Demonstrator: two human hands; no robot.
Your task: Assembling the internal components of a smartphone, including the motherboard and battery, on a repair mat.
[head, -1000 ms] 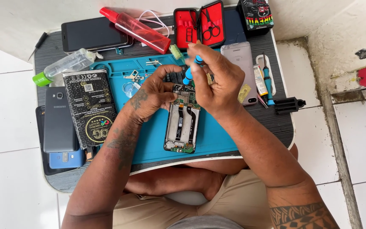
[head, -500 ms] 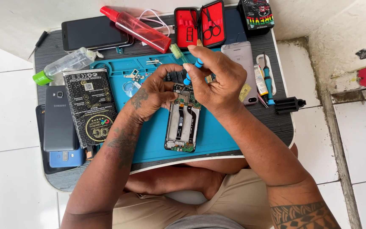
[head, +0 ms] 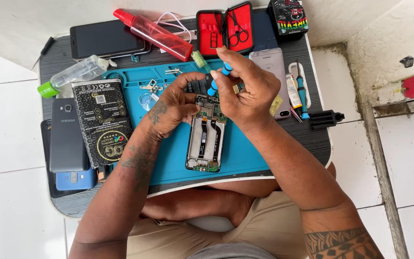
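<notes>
Disassembly is judged well advanced: the opened phone (head: 206,139) lies on the blue mat (head: 245,153), steadied by the curled left hand (head: 171,108), while a blue screwdriver (head: 219,79) is pinched by the right hand (head: 245,91) over its upper end, boards not yet removed.

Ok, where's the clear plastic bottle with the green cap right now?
In the head view, the clear plastic bottle with the green cap lies on its side at the grey tray's left, between the black phone and black packet.

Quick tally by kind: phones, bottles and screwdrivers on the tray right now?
Phones: 5 (opened phone, black one, grey one, blue one, pink one)
Bottles: 2 (red, clear)
Screwdrivers: 2 (one in right hand, one lying)
Total: 9
</notes>
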